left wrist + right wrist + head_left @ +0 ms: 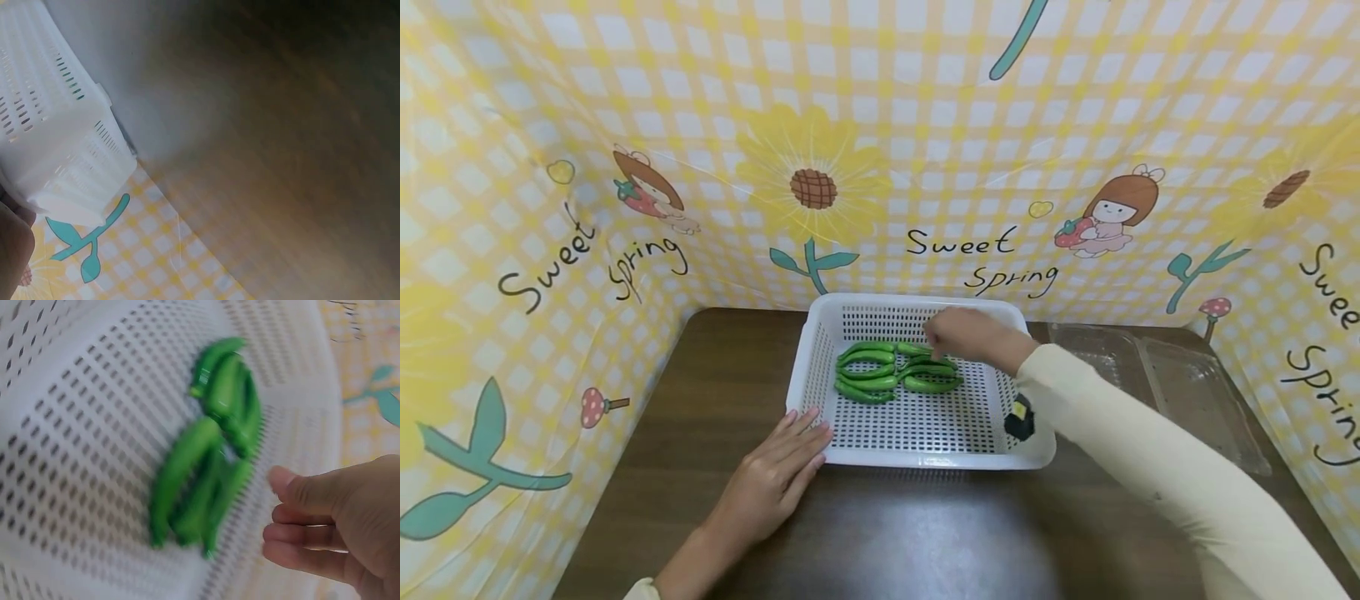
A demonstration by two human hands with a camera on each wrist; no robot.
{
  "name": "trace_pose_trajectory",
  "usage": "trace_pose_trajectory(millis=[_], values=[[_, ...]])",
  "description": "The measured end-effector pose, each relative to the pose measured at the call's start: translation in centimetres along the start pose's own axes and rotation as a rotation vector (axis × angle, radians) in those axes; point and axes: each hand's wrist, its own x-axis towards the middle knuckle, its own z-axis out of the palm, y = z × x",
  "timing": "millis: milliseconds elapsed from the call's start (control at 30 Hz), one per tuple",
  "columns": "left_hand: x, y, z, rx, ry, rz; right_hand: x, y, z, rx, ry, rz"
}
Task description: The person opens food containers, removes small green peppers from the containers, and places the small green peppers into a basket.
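Observation:
Several green chili peppers (868,372) lie in two side-by-side groups on the floor of a white perforated plastic basket (925,460). Fingers of my left hand (775,467) rest nearly straight on the rim at the basket's near left corner. In the left wrist view, only a bit of that hand (14,250) shows against the basket's edge. My right hand (970,333) is over the back of the basket, just above the right-hand group. The right wrist view shows this hand (331,525) with loosely bent fingers, thumb apart, holding nothing, beside the peppers (194,475).
A clear plastic container (1195,396) with two sections lies right of the basket, partly behind the right sleeve. A small black item with a yellow patch (1019,418) shows by the basket's right wall. Checked cloth (880,167) walls enclose the brown table (722,367).

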Motion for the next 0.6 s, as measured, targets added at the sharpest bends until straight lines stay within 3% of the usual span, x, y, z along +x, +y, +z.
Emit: trace_pose_trajectory(millis=[200, 300, 400, 600], values=[[-0.1, 0.0, 0.1, 0.001, 0.027, 0.020, -5.0, 4.3, -2.1, -0.008, 0.191, 0.061], [0.0, 0.0, 0.1, 0.007, 0.040, 0.032, -7.9, 7.3, -1.9, 0.002, 0.203, 0.116], [0.2, 0.0, 0.1, 0.011, 0.044, 0.039, -10.8, 10.2, -1.1, 0.065, 0.081, 0.177], [0.1, 0.0, 0.5, 0.008, 0.050, 0.040, -15.2, 13.6, 2.0, 0.310, -0.309, 0.203]])
